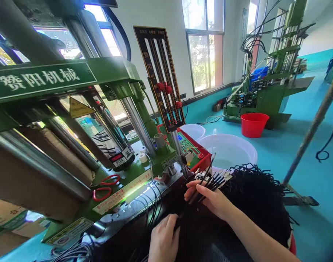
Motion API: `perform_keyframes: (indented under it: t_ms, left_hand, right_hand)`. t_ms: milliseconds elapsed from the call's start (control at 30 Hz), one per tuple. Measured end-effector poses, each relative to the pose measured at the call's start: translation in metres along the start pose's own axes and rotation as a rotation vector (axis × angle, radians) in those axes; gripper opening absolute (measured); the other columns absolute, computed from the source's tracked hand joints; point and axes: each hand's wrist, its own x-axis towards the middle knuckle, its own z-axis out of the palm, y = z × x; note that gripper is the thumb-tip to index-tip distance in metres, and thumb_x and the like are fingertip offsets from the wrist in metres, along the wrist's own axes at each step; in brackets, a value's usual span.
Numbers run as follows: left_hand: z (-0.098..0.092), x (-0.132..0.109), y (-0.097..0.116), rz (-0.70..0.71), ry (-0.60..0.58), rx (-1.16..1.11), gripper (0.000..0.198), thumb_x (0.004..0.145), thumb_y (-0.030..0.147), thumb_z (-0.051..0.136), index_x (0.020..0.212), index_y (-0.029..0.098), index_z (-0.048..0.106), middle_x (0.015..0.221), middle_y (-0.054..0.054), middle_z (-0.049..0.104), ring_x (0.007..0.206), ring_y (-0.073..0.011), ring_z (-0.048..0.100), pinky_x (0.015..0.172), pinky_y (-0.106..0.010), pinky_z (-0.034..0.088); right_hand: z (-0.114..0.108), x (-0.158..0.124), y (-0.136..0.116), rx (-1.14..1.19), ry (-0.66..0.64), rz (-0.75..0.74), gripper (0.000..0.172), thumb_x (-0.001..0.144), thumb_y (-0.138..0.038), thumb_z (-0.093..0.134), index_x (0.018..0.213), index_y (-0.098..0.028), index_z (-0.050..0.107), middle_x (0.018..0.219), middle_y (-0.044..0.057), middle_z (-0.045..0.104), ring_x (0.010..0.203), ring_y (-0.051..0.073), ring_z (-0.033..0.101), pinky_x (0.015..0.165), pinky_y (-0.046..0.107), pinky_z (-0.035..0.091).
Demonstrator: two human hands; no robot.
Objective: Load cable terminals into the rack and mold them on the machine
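Risk first, largest down. Big green press (59, 120) right in front, steel columns and open gap near the cables: likely pinch hazard if a hand strays in or a loose cable end snags there. Huge black cable pile (253, 203) on the lap side, tangled; pulling one bunch could drag others off onto the floor. Cable bunch (210, 178) fanned out, metal plug ends pointing up toward the control panel (192, 147); could slip, splay or knock a button. Red-handled scissors (106, 185) lying loose on the worktop (122, 193), could get swept off.

Right hand (212, 200): fingers curled, pinching the cable bunch just below the plugs. Left hand (163, 240): fingers closed around the lower run of the same black cables, low at the worktop edge.

Surface: green worktop ledge, yellow label strip, thin wires draped over the front edge, small white cups near the column.

Room: teal floor (305, 156), white basins (229, 149), red bucket (254, 124), second green machine (267, 83) well apart by the windows (206, 43), slanted pole at right.
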Motion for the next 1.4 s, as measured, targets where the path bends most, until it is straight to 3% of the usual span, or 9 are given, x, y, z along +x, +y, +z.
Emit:
perform_keyframes:
  t_ms: [67, 133, 233, 400, 467, 600, 767, 1033, 1400]
  left_hand:
    - [-0.001, 0.007, 0.012, -0.131, -0.193, -0.162, 0.010, 0.079, 0.022, 0.047, 0.080, 0.020, 0.057, 0.064, -0.001, 0.063, 0.058, -0.0141, 0.059, 0.052, -0.021, 0.042]
    - [-0.007, 0.022, 0.026, -0.290, -0.287, -0.326, 0.015, 0.080, 0.028, 0.049, 0.091, 0.021, 0.056, 0.070, -0.001, 0.064, 0.063, -0.0144, 0.059, 0.055, -0.022, 0.042]
    - [-0.013, 0.053, 0.044, -0.440, -0.333, -0.557, 0.027, 0.084, 0.035, 0.039, 0.101, 0.019, 0.052, 0.070, -0.001, 0.060, 0.057, -0.0122, 0.055, 0.052, -0.022, 0.040]
    - [-0.008, 0.088, 0.054, -0.523, -0.361, -0.699, 0.021, 0.080, 0.035, 0.043, 0.077, 0.017, 0.051, 0.058, 0.003, 0.051, 0.044, -0.0075, 0.043, 0.041, -0.019, 0.031]
    - [-0.005, 0.090, 0.054, -0.554, -0.331, -0.710, 0.019, 0.079, 0.035, 0.044, 0.074, 0.017, 0.047, 0.057, 0.003, 0.050, 0.043, -0.0069, 0.043, 0.040, -0.019, 0.030]
    - [-0.001, 0.086, 0.053, -0.542, -0.331, -0.745, 0.019, 0.080, 0.036, 0.044, 0.071, 0.018, 0.043, 0.058, 0.004, 0.051, 0.043, -0.0065, 0.043, 0.040, -0.018, 0.030]
    - [-0.001, 0.087, 0.053, -0.543, -0.342, -0.761, 0.019, 0.080, 0.036, 0.044, 0.072, 0.019, 0.042, 0.059, 0.004, 0.052, 0.045, -0.0071, 0.046, 0.040, -0.018, 0.031]
    - [-0.007, 0.088, 0.052, -0.563, -0.413, -0.743, 0.020, 0.081, 0.036, 0.043, 0.071, 0.019, 0.042, 0.063, 0.002, 0.056, 0.048, -0.0089, 0.051, 0.042, -0.019, 0.035]
    - [-0.022, 0.082, 0.052, -0.546, -0.448, -0.837, 0.019, 0.082, 0.034, 0.044, 0.071, 0.018, 0.041, 0.063, 0.000, 0.060, 0.051, -0.0092, 0.053, 0.049, -0.021, 0.040]
  right_hand:
    - [0.003, -0.002, -0.004, -0.046, -0.025, -0.022, 0.026, 0.084, -0.036, 0.051, 0.092, -0.015, 0.065, 0.085, 0.009, 0.068, 0.080, 0.020, 0.061, 0.077, 0.037, 0.043]
    - [0.003, -0.003, -0.005, -0.123, -0.028, -0.034, 0.026, 0.084, -0.035, 0.051, 0.092, -0.015, 0.065, 0.087, 0.009, 0.068, 0.082, 0.020, 0.059, 0.080, 0.038, 0.042]
    - [0.001, -0.004, -0.004, -0.159, 0.015, -0.046, 0.029, 0.082, -0.036, 0.054, 0.105, -0.020, 0.061, 0.097, 0.007, 0.065, 0.090, 0.021, 0.057, 0.083, 0.039, 0.042]
    - [-0.003, -0.004, -0.004, -0.079, 0.237, -0.143, 0.026, 0.077, -0.034, 0.062, 0.099, -0.022, 0.060, 0.084, 0.001, 0.062, 0.079, 0.017, 0.056, 0.069, 0.030, 0.045]
    - [-0.004, -0.005, -0.005, -0.022, 0.344, -0.162, 0.016, 0.075, -0.032, 0.064, 0.084, -0.020, 0.061, 0.072, -0.001, 0.060, 0.067, 0.014, 0.054, 0.064, 0.028, 0.044]
    - [-0.005, -0.005, -0.006, 0.047, 0.408, -0.135, 0.016, 0.071, -0.027, 0.067, 0.067, -0.017, 0.055, 0.060, -0.002, 0.058, 0.056, 0.012, 0.050, 0.055, 0.024, 0.039]
    - [-0.010, -0.004, -0.003, 0.148, 0.391, -0.152, 0.012, 0.069, -0.022, 0.068, 0.067, -0.017, 0.057, 0.060, -0.002, 0.058, 0.057, 0.012, 0.051, 0.057, 0.024, 0.039]
    - [-0.006, -0.004, 0.004, 0.339, 0.561, -0.327, 0.010, 0.069, -0.017, 0.068, 0.066, -0.018, 0.058, 0.065, -0.002, 0.059, 0.063, 0.011, 0.053, 0.064, 0.023, 0.043]
    - [0.001, 0.006, -0.016, 0.501, 0.673, -0.453, 0.015, 0.067, -0.018, 0.072, 0.065, -0.019, 0.057, 0.059, -0.004, 0.057, 0.059, 0.009, 0.054, 0.053, 0.018, 0.044]
